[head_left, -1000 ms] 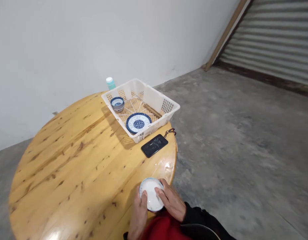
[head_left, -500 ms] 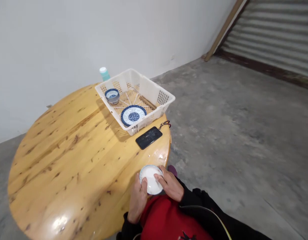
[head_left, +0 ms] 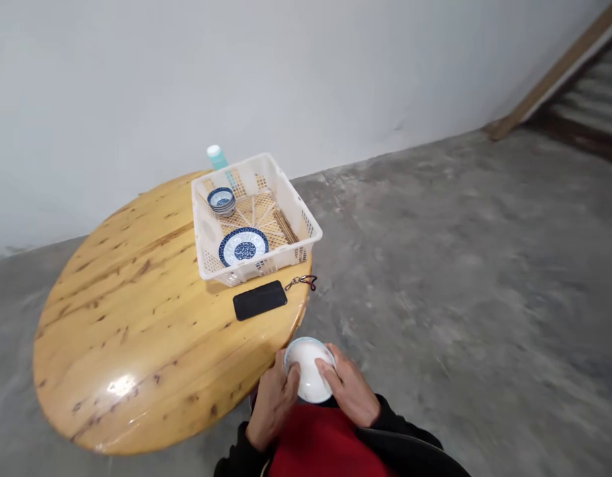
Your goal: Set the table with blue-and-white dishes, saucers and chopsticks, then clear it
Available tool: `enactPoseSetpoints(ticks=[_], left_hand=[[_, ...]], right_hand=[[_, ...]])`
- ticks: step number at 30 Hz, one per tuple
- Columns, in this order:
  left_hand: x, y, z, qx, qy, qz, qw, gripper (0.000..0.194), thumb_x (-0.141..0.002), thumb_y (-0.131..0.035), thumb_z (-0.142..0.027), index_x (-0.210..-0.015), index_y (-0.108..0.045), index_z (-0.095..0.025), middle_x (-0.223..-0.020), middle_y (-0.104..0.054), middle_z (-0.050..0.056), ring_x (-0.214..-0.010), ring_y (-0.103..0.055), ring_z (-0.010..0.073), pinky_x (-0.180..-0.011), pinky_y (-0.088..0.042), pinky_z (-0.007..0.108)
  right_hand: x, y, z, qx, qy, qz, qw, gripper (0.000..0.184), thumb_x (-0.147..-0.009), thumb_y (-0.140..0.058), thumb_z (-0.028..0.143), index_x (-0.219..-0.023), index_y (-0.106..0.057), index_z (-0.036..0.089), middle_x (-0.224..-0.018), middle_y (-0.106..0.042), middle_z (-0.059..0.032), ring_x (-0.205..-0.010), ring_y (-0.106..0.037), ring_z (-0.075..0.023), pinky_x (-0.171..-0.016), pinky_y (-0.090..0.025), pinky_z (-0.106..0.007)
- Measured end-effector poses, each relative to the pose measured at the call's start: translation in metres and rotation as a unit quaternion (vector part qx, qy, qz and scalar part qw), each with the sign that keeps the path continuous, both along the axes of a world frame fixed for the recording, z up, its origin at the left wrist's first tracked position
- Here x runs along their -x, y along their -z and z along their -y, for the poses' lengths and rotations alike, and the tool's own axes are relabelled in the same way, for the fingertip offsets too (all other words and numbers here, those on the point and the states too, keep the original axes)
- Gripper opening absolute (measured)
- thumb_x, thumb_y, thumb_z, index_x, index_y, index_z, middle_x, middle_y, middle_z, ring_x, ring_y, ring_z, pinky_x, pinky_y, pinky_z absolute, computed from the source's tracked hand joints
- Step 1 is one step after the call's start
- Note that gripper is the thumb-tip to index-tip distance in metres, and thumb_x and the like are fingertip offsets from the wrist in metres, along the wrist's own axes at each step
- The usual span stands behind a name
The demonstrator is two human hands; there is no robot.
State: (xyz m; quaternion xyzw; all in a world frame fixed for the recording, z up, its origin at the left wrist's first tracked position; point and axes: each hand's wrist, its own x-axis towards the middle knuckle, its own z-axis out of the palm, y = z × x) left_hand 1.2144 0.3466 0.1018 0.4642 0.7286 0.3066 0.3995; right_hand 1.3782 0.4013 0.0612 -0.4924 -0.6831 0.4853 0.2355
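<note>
A white bowl with a pale blue rim is held between both hands, in front of my body just off the table's edge. My left hand grips its left side, thumb inside the rim. On the opposite side my right hand grips it, thumb also over the inner face; the fingers beneath are hidden. Beyond the hands stands a white plastic basket. It contains stacked blue-and-white bowls, a blue-and-white plate and a bundle of chopsticks.
The round wooden table extends to the left. A black phone lies before the basket, beside a cord with a metal clasp. Behind the basket is a turquoise bottle with a white cap. Grey concrete floor lies to the right.
My view has turned to the right, so the table now sits further left. The bowl stays in both hands and has gone from over the table's edge to beside it.
</note>
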Motion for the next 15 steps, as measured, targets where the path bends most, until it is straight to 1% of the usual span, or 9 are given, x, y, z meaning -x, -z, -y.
enactPoseSetpoints(ticks=[3, 6, 8, 11, 13, 15], left_hand=[[-0.021, -0.011, -0.007, 0.033, 0.017, 0.001, 0.999, 0.035, -0.096, -0.04, -0.048, -0.1, -0.06, -0.02, -0.084, -0.068, 0.008, -0.076, -0.064, 0.0241, -0.075, -0.05, 0.034], [-0.026, -0.025, -0.015, 0.042, 0.019, 0.017, 0.999, 0.038, -0.097, -0.037, -0.05, -0.101, -0.059, -0.019, -0.086, -0.068, 0.009, -0.082, -0.064, 0.0253, -0.084, -0.049, 0.036], [-0.023, -0.037, -0.023, 0.033, 0.02, 0.039, 0.998, 0.039, -0.097, -0.038, -0.05, -0.104, -0.061, -0.019, -0.093, -0.07, 0.009, -0.087, -0.064, 0.025, -0.09, -0.048, 0.036], [-0.014, -0.053, -0.037, 0.003, 0.021, 0.073, 0.997, 0.038, -0.097, -0.041, -0.048, -0.111, -0.062, -0.019, -0.108, -0.07, 0.01, -0.1, -0.063, 0.0247, -0.095, -0.048, 0.035], [-0.007, -0.06, -0.046, -0.011, 0.024, 0.094, 0.995, 0.039, -0.096, -0.043, -0.049, -0.111, -0.062, -0.018, -0.109, -0.069, 0.01, -0.1, -0.062, 0.0245, -0.092, -0.05, 0.035], [0.0, -0.066, -0.055, -0.007, 0.035, 0.125, 0.991, 0.04, -0.095, -0.044, -0.05, -0.107, -0.062, -0.017, -0.101, -0.068, 0.009, -0.089, -0.063, 0.0228, -0.08, -0.053, 0.032]], right_hand=[[-0.019, -0.002, -0.016, 0.021, -0.029, -0.02, 0.999, 0.033, -0.096, -0.038, 0.047, -0.101, -0.056, 0.02, -0.081, -0.071, -0.0077, -0.072, -0.067, -0.0236, -0.068, -0.05, -0.035], [-0.023, -0.007, -0.031, 0.041, -0.05, -0.042, 0.997, 0.036, -0.095, -0.039, 0.05, -0.098, -0.057, 0.02, -0.084, -0.071, -0.0084, -0.076, -0.068, -0.0236, -0.072, -0.052, -0.036], [-0.02, -0.012, -0.041, 0.044, -0.052, -0.051, 0.996, 0.038, -0.093, -0.04, 0.052, -0.097, -0.058, 0.02, -0.085, -0.071, -0.0089, -0.077, -0.068, -0.0243, -0.073, -0.053, -0.036], [-0.013, -0.019, -0.056, 0.036, -0.05, -0.063, 0.996, 0.037, -0.092, -0.042, 0.053, -0.096, -0.059, 0.02, -0.086, -0.071, -0.0091, -0.078, -0.068, -0.0253, -0.072, -0.054, -0.037], [-0.009, -0.023, -0.067, 0.024, -0.051, -0.069, 0.996, 0.034, -0.092, -0.043, 0.052, -0.095, -0.059, 0.022, -0.085, -0.071, -0.0083, -0.077, -0.068, -0.0252, -0.07, -0.054, -0.036], [-0.004, -0.03, -0.081, 0.013, -0.056, -0.072, 0.996, 0.034, -0.091, -0.045, 0.053, -0.094, -0.059, 0.021, -0.083, -0.07, -0.0076, -0.075, -0.067, -0.0245, -0.067, -0.053, -0.035]])
